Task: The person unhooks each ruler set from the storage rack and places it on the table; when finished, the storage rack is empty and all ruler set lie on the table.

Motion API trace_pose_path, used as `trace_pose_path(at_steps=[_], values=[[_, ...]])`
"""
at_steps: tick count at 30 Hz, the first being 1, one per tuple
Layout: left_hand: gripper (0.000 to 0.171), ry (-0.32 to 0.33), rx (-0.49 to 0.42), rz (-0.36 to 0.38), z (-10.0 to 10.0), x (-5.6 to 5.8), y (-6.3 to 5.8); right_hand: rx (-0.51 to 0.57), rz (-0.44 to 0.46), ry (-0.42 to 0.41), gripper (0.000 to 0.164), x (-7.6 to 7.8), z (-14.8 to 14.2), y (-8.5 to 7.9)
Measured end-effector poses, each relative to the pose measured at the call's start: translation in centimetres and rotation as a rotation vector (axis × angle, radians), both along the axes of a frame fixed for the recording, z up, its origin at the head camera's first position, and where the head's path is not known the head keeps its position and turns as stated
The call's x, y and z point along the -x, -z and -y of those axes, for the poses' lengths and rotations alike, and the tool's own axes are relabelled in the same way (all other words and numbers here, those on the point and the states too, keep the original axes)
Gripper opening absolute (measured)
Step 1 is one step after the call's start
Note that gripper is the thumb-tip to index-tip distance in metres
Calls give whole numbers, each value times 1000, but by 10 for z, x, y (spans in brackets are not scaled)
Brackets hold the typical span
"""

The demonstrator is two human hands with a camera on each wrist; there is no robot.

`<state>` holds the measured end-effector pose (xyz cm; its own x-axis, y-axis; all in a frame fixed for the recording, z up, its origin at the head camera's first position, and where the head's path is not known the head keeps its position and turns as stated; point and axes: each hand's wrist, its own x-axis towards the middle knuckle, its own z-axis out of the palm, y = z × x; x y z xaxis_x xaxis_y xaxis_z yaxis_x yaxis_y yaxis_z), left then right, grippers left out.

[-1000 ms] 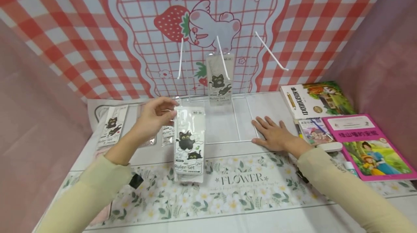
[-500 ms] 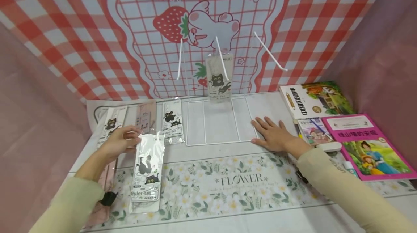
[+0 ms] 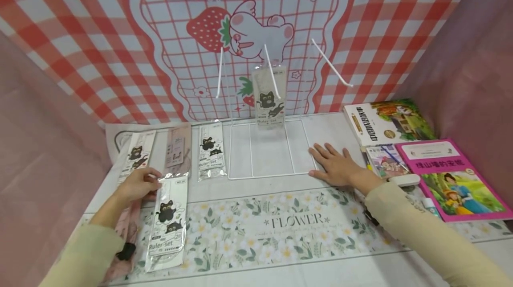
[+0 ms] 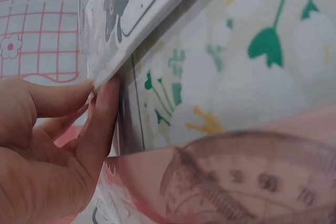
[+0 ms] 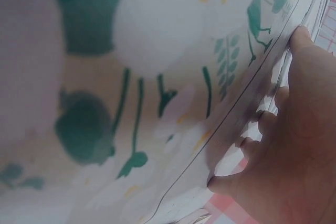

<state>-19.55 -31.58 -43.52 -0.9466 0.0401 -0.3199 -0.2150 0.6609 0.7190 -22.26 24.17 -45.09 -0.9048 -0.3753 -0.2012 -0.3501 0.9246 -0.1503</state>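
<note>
My left hand (image 3: 138, 185) pinches the upper left edge of a ruler set packet (image 3: 167, 220) with black cats on it. In the left wrist view, thumb and fingers meet at the edge of that ruler set (image 4: 123, 11), and a pink see-through protractor packet (image 4: 252, 182) lies below. My right hand (image 3: 334, 164) rests flat with fingers spread beside the base of a white wire rack (image 3: 260, 176). Another ruler set (image 3: 270, 104) hangs at the rack's middle prong. Behind my left hand lie a cat ruler set (image 3: 211, 151), a pink packet (image 3: 178, 144) and a further cat ruler set (image 3: 138, 149).
On the right lie a white book (image 3: 388, 122), a pink-edged book (image 3: 457, 184) and a small picture pack (image 3: 386, 160). A flower-patterned strip (image 3: 296, 242) crosses the table front. Two more bare prongs, including the right prong (image 3: 330, 64), jut from the rack.
My left hand has carried the ruler set from in front of the rack to the left and nearer, lowering it toward the table's front left. My right hand has stayed put.
</note>
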Motion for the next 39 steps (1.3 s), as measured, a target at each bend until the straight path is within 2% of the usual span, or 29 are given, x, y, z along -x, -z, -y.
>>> trace_pose_path(at_steps=[8,14,18,19,22,25,27,33,36,39], values=[[35,-35,46,-30,-7,0,0,-4,-3,-1,78,1,0,2],[40,-84,67,37,-10,1,-11,-3,2,-1,78,1,0,2],[46,-50,184,16,-10,5,-26,-6,4,1,79,1,0,1],[47,-27,235,-10,-10,7,-30,-7,2,2,79,1,0,1],[50,34,274,-94,-17,14,-39,-6,1,3,79,1,0,1],[51,108,237,-167,-34,25,-47,-3,0,3,78,0,1,1],[52,156,177,-194,-52,34,-51,-2,3,4,78,0,1,3],[56,293,-10,-251,-115,69,-64,-2,11,7,77,0,2,5],[58,308,-111,-313,-151,83,-73,-3,8,9,78,0,2,4],[59,266,-219,-401,-184,93,-81,4,4,13,77,0,1,1]])
